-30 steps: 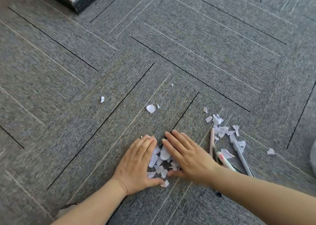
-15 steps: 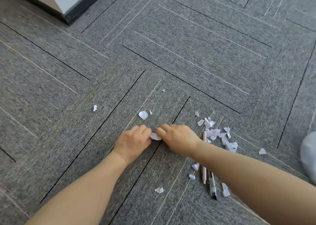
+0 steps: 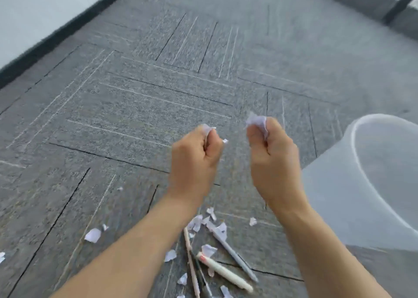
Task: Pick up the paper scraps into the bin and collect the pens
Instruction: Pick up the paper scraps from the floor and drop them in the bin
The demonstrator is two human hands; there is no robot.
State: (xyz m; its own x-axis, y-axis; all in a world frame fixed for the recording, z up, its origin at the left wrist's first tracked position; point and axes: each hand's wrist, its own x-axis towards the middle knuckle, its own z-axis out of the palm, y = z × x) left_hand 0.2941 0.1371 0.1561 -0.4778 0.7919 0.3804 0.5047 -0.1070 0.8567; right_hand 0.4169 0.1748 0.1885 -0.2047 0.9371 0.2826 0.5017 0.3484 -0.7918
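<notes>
Both my hands are raised above the grey carpet. My left hand (image 3: pixel 194 159) grips white paper scraps, with bits sticking out at its top, and one small scrap (image 3: pixel 225 141) hangs loose beside it. My right hand (image 3: pixel 272 159) holds a bunch of scraps (image 3: pixel 256 120) that pokes out above the fingers. The translucent white bin (image 3: pixel 362 180) stands on the right, just beyond my right hand. Below my wrists, several pens (image 3: pixel 224 270) lie on the floor among loose scraps (image 3: pixel 93 234).
A white wall with a dark skirting board (image 3: pixel 40 48) runs along the left. A dark post (image 3: pixel 400 1) stands at the far right corner. Carpet stretches ahead of my hands.
My hands closed on the scraps, lifted off the carpet and moved apart. The view swung up and right, so the bin came into sight and the pens dropped to the bottom.
</notes>
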